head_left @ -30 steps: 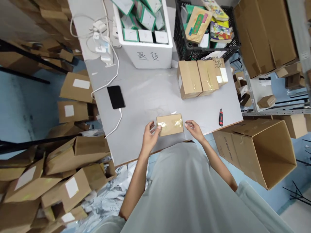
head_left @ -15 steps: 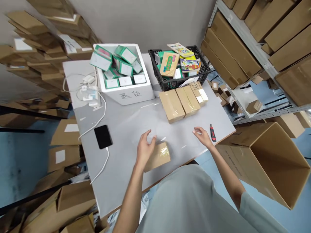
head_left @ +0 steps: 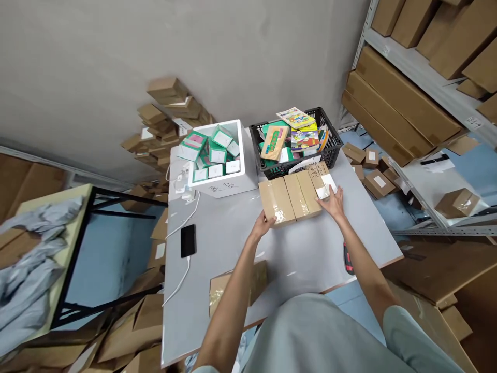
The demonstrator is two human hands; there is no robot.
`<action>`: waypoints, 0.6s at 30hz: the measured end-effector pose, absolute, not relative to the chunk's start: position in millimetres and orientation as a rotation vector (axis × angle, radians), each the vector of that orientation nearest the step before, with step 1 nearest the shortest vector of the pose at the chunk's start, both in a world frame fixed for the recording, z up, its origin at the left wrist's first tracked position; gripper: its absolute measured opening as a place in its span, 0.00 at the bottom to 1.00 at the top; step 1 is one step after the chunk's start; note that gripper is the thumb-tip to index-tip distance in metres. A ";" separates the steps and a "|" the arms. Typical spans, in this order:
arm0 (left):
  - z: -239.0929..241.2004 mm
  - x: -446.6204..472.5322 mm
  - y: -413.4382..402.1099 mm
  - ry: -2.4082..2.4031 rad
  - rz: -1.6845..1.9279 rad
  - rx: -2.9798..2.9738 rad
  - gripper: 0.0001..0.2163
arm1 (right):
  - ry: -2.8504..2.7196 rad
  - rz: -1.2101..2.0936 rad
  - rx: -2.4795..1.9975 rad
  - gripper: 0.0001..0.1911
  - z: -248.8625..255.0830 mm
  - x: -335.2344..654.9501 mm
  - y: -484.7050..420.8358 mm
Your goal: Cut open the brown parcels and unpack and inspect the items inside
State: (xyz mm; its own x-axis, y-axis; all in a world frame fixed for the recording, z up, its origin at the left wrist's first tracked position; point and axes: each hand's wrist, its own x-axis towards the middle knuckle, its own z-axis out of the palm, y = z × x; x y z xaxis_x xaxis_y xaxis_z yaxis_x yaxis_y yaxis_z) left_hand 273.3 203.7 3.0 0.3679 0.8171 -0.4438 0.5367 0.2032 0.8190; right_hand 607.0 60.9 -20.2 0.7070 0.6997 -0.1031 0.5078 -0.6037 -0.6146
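Three taped cardboard boxes stand side by side on the table: a left box [head_left: 275, 197], a middle box [head_left: 301, 194] and a right box [head_left: 319, 173] with handwriting and white labels. My left hand [head_left: 263, 226] grips the near left corner of the left box, its fingertips partly hidden against it. At the other end, my right hand [head_left: 334, 203] is around the near right corner of the right box, thumb in front and fingers along the side. Under my left forearm lies another taped cardboard box [head_left: 258, 280], partly covered by the arm.
A white foam box [head_left: 225, 188] with green-and-white packets and a black crate [head_left: 334, 150] with books stand behind. A phone [head_left: 188, 241] on a white cable lies left. A red-and-black utility knife [head_left: 348, 259] lies near the right edge. Shelves [head_left: 419, 62] of cartons rise at right.
Both hands have moved forward to the row of boxes; the left has left the single box near the front edge. The view has shifted, showing more wall and the left side table.
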 end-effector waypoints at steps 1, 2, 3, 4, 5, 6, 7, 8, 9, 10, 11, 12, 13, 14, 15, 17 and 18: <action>1.6 275.8 201.3 1.296 0.307 1.463 0.34 | -0.917 0.473 -2.359 0.59 -25.0 612.1 64.7; 0.2 277.2 198.2 1.300 0.308 1.465 0.34 | -0.924 0.478 -2.355 0.57 -29.6 616.1 65.8; -1.2 277.8 194.8 1.306 0.305 1.467 0.34 | -0.938 0.468 -2.345 0.55 -34.0 619.2 64.3; -2.6 278.2 191.2 1.313 0.299 1.472 0.34 | -0.954 0.446 -2.332 0.52 -38.3 621.8 60.6; -4.1 278.9 187.8 1.320 0.291 1.478 0.33 | -0.967 0.418 -2.317 0.49 -42.2 624.0 55.1; -5.6 280.2 184.5 1.327 0.280 1.484 0.32 | -0.974 0.390 -2.303 0.46 -45.8 626.5 48.5; -7.2 282.6 181.4 1.335 0.269 1.490 0.31 | -0.975 0.366 -2.290 0.44 -48.9 629.4 41.4; -8.7 286.2 178.2 1.344 0.257 1.497 0.30 | -0.972 0.350 -2.278 0.43 -51.4 633.2 34.6; -10.1 291.1 175.1 1.351 0.245 1.505 0.29 | -0.966 0.344 -2.265 0.43 -53.3 637.9 28.5; -11.4 297.3 171.8 1.357 0.234 1.512 0.28 | -0.954 0.343 -2.254 0.43 -54.6 643.7 23.5; -12.5 304.4 168.5 1.360 0.224 1.521 0.28 | -0.938 0.348 -2.246 0.43 -55.4 650.5 19.8; -13.3 312.4 165.4 1.362 0.215 1.530 0.27 | -0.915 0.356 -2.243 0.44 -55.6 657.9 17.4; -13.8 320.8 162.5 1.363 0.206 1.540 0.27 | -0.889 0.365 -2.246 0.44 -55.3 665.7 16.3; -13.8 329.2 160.1 1.366 0.198 1.551 0.27 | -0.861 0.375 -2.252 0.45 -54.6 673.4 16.3; -13.3 337.3 158.4 1.370 0.191 1.562 0.27 | -0.835 0.387 -2.261 0.46 -53.3 680.7 17.1; -10.6 351.3 157.2 1.386 0.184 1.589 0.27 | -0.799 0.417 -2.278 0.47 -48.7 692.6 20.6; -8.4 356.7 157.3 1.395 0.185 1.605 0.28 | -0.788 0.434 -2.287 0.48 -45.4 696.8 22.9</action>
